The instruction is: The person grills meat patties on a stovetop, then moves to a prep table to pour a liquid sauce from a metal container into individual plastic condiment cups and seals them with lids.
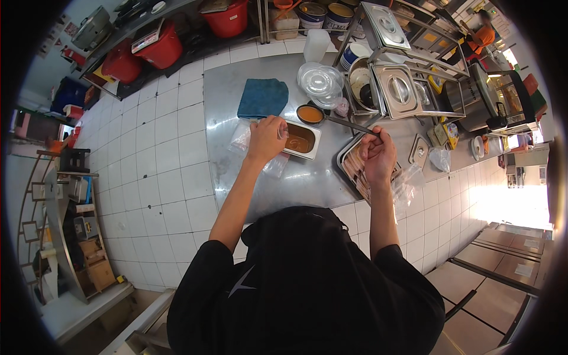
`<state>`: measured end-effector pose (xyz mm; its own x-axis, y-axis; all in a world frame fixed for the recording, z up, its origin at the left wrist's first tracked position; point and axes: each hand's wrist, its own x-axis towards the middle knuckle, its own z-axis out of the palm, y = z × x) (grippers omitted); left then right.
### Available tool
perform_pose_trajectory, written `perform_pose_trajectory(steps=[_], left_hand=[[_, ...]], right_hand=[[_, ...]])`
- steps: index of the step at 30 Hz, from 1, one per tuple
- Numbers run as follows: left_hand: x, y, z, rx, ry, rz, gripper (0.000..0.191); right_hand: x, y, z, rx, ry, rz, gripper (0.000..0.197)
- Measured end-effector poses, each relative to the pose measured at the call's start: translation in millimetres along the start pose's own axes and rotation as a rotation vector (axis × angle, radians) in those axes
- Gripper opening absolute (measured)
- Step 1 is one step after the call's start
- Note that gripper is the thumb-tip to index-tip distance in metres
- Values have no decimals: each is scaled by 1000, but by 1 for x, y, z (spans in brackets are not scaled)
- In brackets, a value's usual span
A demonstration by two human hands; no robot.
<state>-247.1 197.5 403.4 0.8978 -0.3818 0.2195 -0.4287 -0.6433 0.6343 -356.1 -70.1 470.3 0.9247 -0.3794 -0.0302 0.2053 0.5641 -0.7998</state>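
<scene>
My right hand (pixel 378 155) grips the dark handle of a ladle (pixel 348 123). The ladle's bowl is full of orange-brown sauce (pixel 310 114) and sits above the steel table, just behind a rectangular steel food pan (pixel 316 144). Brown sauce (pixel 298 138) lies in that pan. At the pan's left end, my left hand (pixel 267 140) pinches a small clear plastic item, seemingly a cup, mostly hidden by the fingers. Clear plastic bags (pixel 240 136) lie beside and below this hand. Under my right wrist is a tray of packed pale items (pixel 355 165).
A folded blue-green cloth (pixel 262 97) lies behind my left hand on the steel table (pixel 222 173). Stacked clear plastic lids (pixel 320 82) are beyond the ladle. A metal rack with lidded steel pans (pixel 396 90) stands at back right. Another person (pixel 477 39) is far right.
</scene>
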Motion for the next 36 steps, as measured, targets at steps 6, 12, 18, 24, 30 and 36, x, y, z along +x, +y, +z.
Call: perform_pose_trajectory(steps=[6, 12, 18, 24, 30, 36], left_hand=[[8, 9, 13, 60, -37, 38, 14], [12, 36, 22, -460, -26, 70, 19], [12, 53, 27, -741, 75, 14, 25], [16, 58, 21, -814, 89, 17, 26], [17, 63, 11, -783, 108, 29, 24], [19, 70, 3, -811, 137, 30, 22]], right_hand=[[-1, -3, 0, -13, 12, -6, 27], [-5, -7, 3, -8, -6, -24, 27], [-12, -18, 13, -5, -43, -46, 28], [-16, -24, 21, -57, -102, -101, 30], [-16, -25, 23, -31, -121, -149, 32], [-17, -29, 24, -60, -163, -187, 32]])
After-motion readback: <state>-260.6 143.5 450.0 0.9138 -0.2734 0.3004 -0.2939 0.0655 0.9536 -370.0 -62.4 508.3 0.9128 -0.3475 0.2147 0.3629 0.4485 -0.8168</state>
